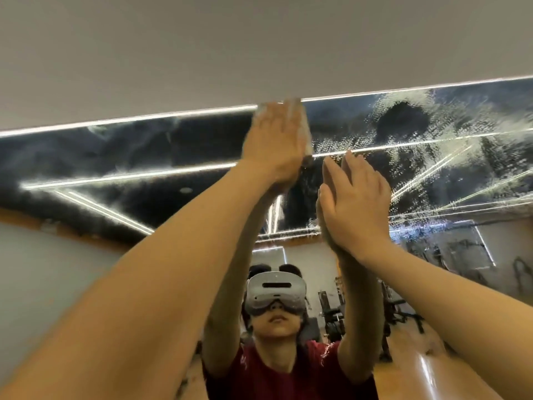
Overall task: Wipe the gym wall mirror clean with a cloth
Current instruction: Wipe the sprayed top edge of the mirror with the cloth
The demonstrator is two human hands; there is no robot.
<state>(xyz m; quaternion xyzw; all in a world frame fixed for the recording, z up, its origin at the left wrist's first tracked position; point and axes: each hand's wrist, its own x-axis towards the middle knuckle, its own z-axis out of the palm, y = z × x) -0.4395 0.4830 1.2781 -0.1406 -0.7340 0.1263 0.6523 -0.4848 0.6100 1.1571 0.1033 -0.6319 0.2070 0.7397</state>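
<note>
Both arms reach steeply upward to the mirror (pixel 432 174), bare from the elbow up. The left hand (pixel 274 142) is raised highest, at the mirror's top edge, where the glass meets the plain wall (pixel 202 53). Its palm lies flat against the glass with fingers straight and close together, pressing the cloth (pixel 306 131) under it; only a pale strip of cloth shows past the fingers' right side. So the left grip is flat and pressed onto the cloth rather than curled round it.

The right hand (pixel 356 206) sits lower and just right of the left, palm flat on the bare glass, fingers extended and nearly together, holding nothing.

Toward the mirror's upper right corner the glass carries streaks and droplets (pixel 427 134). The reflection shows the person's headset (pixel 276 293) and red shirt (pixel 288 373).
</note>
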